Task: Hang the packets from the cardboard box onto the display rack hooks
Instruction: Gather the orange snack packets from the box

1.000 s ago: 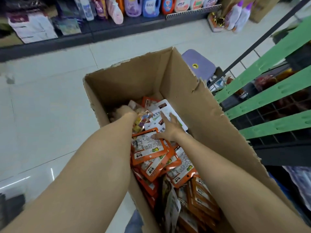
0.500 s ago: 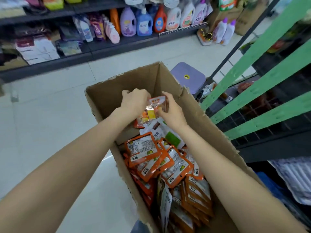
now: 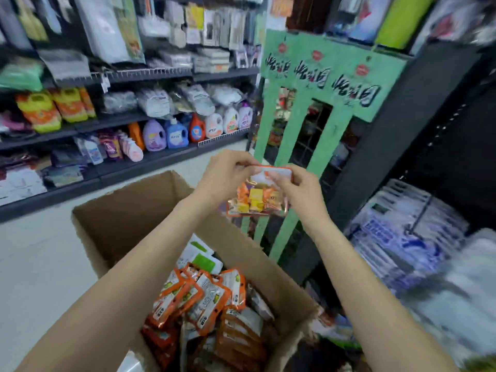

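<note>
Both hands hold one clear snack packet (image 3: 257, 198) with an orange-and-white header, raised above the cardboard box (image 3: 128, 210). My left hand (image 3: 228, 174) pinches the header's left corner and my right hand (image 3: 298, 186) pinches its right corner. The packet hangs in front of the green display rack (image 3: 322, 84), which stands just right of the box. Several orange packets (image 3: 204, 299) lie piled inside the box, with white-and-green ones at the far end. The rack's hooks are too blurred to make out.
Dark store shelves (image 3: 171, 154) with detergent bottles (image 3: 174, 134) and bagged goods line the far side of a pale tiled aisle. To the right, a black shelf post (image 3: 402, 124) and stacked blue-and-white plastic packs (image 3: 402, 234) stand close to the box.
Both hands have lifted the clear packet out of the box and up toward the green rack. The view has tilted up from the box to the shelves and rack.
</note>
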### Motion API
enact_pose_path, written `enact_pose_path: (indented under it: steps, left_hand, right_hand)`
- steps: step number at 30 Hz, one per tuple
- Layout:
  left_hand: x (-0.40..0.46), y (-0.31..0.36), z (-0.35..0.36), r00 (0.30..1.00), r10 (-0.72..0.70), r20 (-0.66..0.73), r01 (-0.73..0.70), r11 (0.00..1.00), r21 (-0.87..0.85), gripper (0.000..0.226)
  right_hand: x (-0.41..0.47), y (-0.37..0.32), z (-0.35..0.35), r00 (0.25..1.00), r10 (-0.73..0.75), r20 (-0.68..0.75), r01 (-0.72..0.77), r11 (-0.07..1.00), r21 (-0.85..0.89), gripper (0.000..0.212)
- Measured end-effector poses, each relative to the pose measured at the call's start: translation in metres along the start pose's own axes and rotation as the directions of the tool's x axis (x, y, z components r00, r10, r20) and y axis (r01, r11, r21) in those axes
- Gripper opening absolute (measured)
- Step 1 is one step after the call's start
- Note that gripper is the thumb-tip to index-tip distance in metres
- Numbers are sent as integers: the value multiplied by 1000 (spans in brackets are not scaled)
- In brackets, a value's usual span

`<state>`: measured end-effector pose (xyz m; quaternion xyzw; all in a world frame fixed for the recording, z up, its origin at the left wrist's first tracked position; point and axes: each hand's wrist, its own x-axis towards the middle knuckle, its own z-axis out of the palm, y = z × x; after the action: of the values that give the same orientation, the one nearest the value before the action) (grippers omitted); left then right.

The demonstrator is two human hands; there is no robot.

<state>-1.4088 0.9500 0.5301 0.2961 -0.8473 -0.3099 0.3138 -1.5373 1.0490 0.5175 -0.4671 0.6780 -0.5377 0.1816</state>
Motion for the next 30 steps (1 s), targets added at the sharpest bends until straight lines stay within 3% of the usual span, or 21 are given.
enact_pose_path:
  steps: [5,10,16,20,24,30]
  left_hand:
    - [12,117,56,988,135,-71,-150,949,-279,9]
    - [17,209,125,994,113,-5,-100,853,-512,12]
    - [10,306,192,979,184,88,-83,750,-656,5]
    - [13,345,222,984,170,54,-93,746,-659,6]
    - [19,356,233,989,148,0,-114,765,-634,6]
    - [21,356,235,983,171,64,-91,761,-643,4]
  right_hand:
    - [-35,-17,-120,954,-85,-287,94,995,19,22]
    - [-77,-22,-226,861,-91,-501,134,990,50,20]
    - [-116,-19,-317,716,-57,-696,171,981,96,39]
    - [-123,-18,-355,647,-77,-758,162,986,39,42]
    - [-119,-21,-368,665,-110,-738,107,993,-51,46]
    - [-121,-10,-374,646,-185,-741,124,983,-137,25]
